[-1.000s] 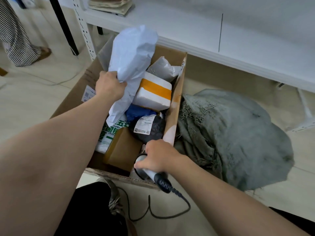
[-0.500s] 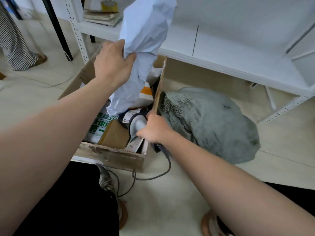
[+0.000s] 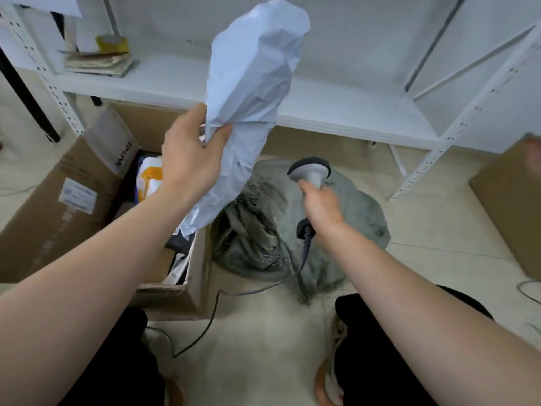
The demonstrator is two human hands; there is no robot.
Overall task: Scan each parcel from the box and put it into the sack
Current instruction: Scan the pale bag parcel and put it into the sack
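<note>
Crinkled matt plastic parcel point(image 3: 251, 92); coarse woven cloth sack point(image 3: 307, 230) (frayed threads); plain cardboard box point(image 3: 58, 212); smooth plastic scanner point(image 3: 310, 174).

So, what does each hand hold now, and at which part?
The left hand grips the white parcel at its crumpled edge, about midway along. The right hand grips the scanner by its handle.

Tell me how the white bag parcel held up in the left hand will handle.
Probably soft and floppy: the white bag parcel is creased all over and kinks where the left hand grips it. Likely light for its size: one hand holds it aloft by a bunched fold. Its film looks smooth, so it may slip.
</note>
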